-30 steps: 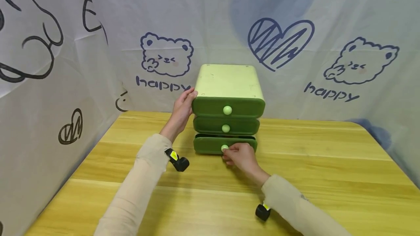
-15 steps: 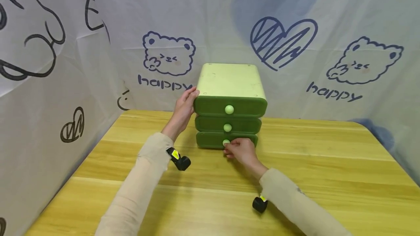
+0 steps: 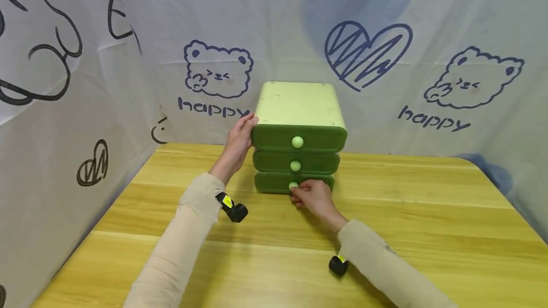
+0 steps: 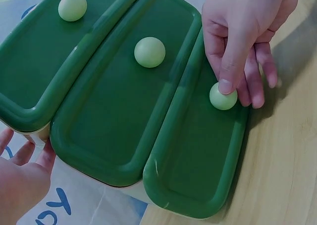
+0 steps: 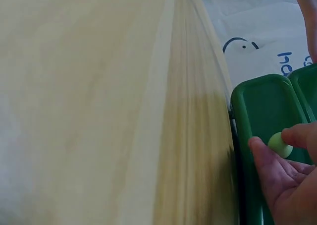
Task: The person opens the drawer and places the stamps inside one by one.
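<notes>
A small drawer cabinet (image 3: 299,103) has a pale green top and three dark green drawer fronts with round light green knobs. My left hand (image 3: 239,141) presses against the cabinet's left side near the upper corner, fingers laid along it in the left wrist view. At the bottom drawer (image 3: 270,182), my right hand (image 3: 316,198) pinches the knob (image 4: 223,97) between thumb and fingers. This drawer sits pushed in, level with the fronts of the middle drawer (image 3: 274,161) and top drawer (image 3: 274,138). The drawers' insides are hidden.
The cabinet stands at the back of a wooden table (image 3: 265,270), close to a white cloth backdrop (image 3: 282,23) with bear and heart drawings. Another cloth wall (image 3: 47,156) borders the table on the left. Black cameras are strapped to both wrists.
The bottom drawer, open a little one second ago, has slid in, with my right hand following forward on its knob. My left hand stays against the cabinet's side.
</notes>
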Action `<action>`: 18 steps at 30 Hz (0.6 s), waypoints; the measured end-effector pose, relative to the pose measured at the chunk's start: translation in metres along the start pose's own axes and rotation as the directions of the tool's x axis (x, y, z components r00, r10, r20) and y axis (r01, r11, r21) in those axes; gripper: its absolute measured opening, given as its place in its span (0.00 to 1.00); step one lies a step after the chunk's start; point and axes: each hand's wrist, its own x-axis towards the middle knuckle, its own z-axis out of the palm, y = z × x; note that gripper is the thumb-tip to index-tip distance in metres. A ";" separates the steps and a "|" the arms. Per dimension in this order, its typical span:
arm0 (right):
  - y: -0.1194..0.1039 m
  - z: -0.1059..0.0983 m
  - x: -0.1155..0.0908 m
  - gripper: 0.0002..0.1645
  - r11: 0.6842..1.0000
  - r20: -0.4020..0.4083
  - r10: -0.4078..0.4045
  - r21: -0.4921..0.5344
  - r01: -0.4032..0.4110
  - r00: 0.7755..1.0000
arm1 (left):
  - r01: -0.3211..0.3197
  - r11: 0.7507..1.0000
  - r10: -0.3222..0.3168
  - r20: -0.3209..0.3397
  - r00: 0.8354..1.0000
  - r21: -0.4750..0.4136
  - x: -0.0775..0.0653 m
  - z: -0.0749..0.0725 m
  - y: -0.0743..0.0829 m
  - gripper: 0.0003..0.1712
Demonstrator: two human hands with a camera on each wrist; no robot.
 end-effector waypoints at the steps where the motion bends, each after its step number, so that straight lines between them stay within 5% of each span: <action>1: 0.000 0.000 0.001 0.11 1.000 0.005 -0.011 -0.016 0.011 1.000 | -0.002 1.000 0.002 0.002 1.000 -0.002 0.000 0.000 0.000 0.33; 11: 0.000 -0.005 -0.006 0.12 0.982 0.055 -0.062 -0.175 0.070 0.997 | 0.008 1.000 -0.008 0.026 1.000 -0.027 0.000 -0.003 -0.005 0.35; 18: -0.004 -0.028 -0.029 0.16 0.976 0.090 -0.049 -0.206 0.067 0.995 | -0.032 0.999 0.031 0.033 0.999 0.013 -0.001 0.001 -0.008 0.33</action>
